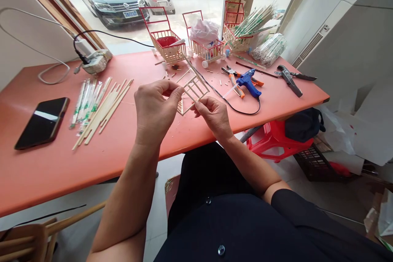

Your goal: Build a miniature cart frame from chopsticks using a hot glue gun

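Note:
Between my hands, above the front half of the table, a small frame of thin wooden sticks [194, 84] is held up at a tilt. My left hand [156, 106] pinches its left side between thumb and fingers. At its lower right edge, my right hand [214, 115] grips a stick with thumb and fingertips. Part of the frame is hidden behind the left fingers. Just right of it on the table lie a blue glue gun [248, 83] and orange-handled pliers [236, 82]. Bare chopsticks [106, 110] and wrapped chopsticks [87, 100] rest to the left.
Three stick-built toy carts with red handles stand at the back, including a left cart [168, 45] and a middle cart [206, 47]. Garden shears [290, 80] lie at right, a phone [43, 123] at left. The glue gun's cord [211, 88] crosses the orange table [147, 131]. A red stool [270, 141] stands below.

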The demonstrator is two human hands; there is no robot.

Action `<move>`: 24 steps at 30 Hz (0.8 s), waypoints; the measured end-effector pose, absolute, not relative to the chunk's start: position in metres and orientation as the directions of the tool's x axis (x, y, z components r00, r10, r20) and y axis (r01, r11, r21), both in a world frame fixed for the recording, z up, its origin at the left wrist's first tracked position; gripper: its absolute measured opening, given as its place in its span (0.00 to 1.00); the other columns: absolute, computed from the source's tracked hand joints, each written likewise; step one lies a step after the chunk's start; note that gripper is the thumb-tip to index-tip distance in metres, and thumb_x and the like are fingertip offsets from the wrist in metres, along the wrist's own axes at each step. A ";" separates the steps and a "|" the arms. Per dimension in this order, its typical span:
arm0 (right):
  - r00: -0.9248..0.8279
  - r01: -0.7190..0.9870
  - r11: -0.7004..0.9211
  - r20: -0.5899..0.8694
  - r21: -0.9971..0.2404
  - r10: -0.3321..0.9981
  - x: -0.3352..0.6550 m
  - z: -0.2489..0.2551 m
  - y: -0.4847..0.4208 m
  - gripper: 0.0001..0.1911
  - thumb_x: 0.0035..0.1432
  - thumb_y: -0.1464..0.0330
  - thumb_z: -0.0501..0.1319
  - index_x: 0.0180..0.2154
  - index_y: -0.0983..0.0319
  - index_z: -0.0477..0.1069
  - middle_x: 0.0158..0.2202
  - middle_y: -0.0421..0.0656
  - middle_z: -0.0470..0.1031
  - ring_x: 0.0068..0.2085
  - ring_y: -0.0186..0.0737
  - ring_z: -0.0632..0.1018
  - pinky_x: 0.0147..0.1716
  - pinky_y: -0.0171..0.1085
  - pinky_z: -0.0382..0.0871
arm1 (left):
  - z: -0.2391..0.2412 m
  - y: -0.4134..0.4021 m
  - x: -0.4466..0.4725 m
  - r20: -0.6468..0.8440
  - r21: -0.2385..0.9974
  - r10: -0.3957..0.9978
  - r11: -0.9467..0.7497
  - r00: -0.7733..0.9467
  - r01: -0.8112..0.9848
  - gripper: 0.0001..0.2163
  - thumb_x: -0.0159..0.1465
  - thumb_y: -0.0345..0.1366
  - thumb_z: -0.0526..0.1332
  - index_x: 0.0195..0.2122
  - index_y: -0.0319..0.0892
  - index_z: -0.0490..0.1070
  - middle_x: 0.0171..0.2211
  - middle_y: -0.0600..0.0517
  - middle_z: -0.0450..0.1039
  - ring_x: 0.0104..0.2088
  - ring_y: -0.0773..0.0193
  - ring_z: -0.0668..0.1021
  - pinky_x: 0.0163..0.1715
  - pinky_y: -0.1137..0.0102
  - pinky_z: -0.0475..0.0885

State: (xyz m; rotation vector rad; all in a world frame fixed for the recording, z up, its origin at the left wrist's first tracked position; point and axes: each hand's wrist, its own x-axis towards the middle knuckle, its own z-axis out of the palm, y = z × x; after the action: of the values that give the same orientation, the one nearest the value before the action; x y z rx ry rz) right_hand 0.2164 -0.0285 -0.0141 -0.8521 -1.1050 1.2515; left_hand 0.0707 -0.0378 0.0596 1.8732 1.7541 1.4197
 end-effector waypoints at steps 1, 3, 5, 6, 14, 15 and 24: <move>-0.030 -0.290 0.153 0.168 -0.945 0.985 0.216 -0.014 -0.029 0.16 0.55 0.56 0.75 0.29 0.60 0.78 0.30 0.41 0.83 0.32 0.35 0.79 0.34 0.36 0.78 | 0.060 -0.038 0.071 0.490 0.704 0.855 -0.272 -0.171 0.656 0.06 0.63 0.32 0.67 0.28 0.45 0.79 0.27 0.54 0.81 0.30 0.61 0.82 0.40 0.65 0.78; -0.027 -0.289 0.149 0.164 -0.946 0.986 0.217 -0.014 -0.029 0.15 0.55 0.56 0.75 0.28 0.60 0.78 0.30 0.41 0.83 0.32 0.34 0.78 0.34 0.36 0.79 | 0.059 -0.038 0.071 0.493 0.695 0.854 -0.274 -0.164 0.664 0.06 0.63 0.32 0.67 0.28 0.45 0.79 0.27 0.53 0.81 0.30 0.60 0.83 0.41 0.64 0.78; -0.025 -0.283 0.142 0.156 -0.948 0.987 0.217 -0.014 -0.029 0.15 0.55 0.56 0.75 0.28 0.60 0.78 0.30 0.40 0.83 0.32 0.34 0.78 0.34 0.35 0.79 | 0.059 -0.038 0.072 0.494 0.682 0.856 -0.272 -0.153 0.678 0.06 0.63 0.33 0.67 0.29 0.46 0.79 0.27 0.53 0.81 0.31 0.60 0.83 0.41 0.64 0.78; -0.023 -0.280 0.140 0.152 -0.950 0.988 0.216 -0.015 -0.029 0.15 0.55 0.56 0.75 0.28 0.60 0.78 0.30 0.40 0.83 0.32 0.34 0.78 0.34 0.35 0.79 | 0.058 -0.038 0.072 0.494 0.677 0.856 -0.272 -0.148 0.684 0.05 0.63 0.33 0.67 0.29 0.46 0.79 0.27 0.53 0.81 0.31 0.60 0.83 0.41 0.64 0.78; -0.081 -0.316 0.161 0.196 -0.935 0.977 0.222 -0.019 -0.028 0.21 0.56 0.49 0.77 0.32 0.60 0.81 0.33 0.42 0.85 0.34 0.35 0.81 0.36 0.36 0.80 | 0.059 -0.037 0.073 0.485 0.702 0.861 -0.276 -0.156 0.656 0.07 0.63 0.30 0.67 0.28 0.45 0.79 0.27 0.54 0.81 0.30 0.61 0.82 0.41 0.65 0.77; -0.099 -0.316 0.171 0.212 -0.933 0.972 0.224 -0.020 -0.028 0.22 0.56 0.48 0.77 0.34 0.60 0.82 0.35 0.43 0.86 0.35 0.36 0.81 0.37 0.36 0.81 | 0.059 -0.037 0.073 0.479 0.710 0.864 -0.275 -0.157 0.649 0.07 0.63 0.30 0.67 0.28 0.45 0.79 0.27 0.54 0.81 0.30 0.61 0.82 0.41 0.66 0.77; -0.109 -0.282 0.183 0.221 -0.942 0.969 0.225 -0.024 -0.024 0.28 0.54 0.42 0.76 0.35 0.59 0.81 0.35 0.43 0.84 0.37 0.37 0.82 0.37 0.35 0.78 | 0.061 -0.038 0.072 0.465 0.716 0.873 -0.275 -0.145 0.642 0.06 0.64 0.29 0.68 0.29 0.44 0.81 0.26 0.54 0.82 0.29 0.63 0.82 0.38 0.68 0.76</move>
State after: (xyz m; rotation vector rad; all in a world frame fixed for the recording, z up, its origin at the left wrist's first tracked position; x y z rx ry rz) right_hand 0.2252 -0.0239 -0.0237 -0.7891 -1.1930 1.2711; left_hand 0.0723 -0.0382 0.0613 1.8751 1.7202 1.3839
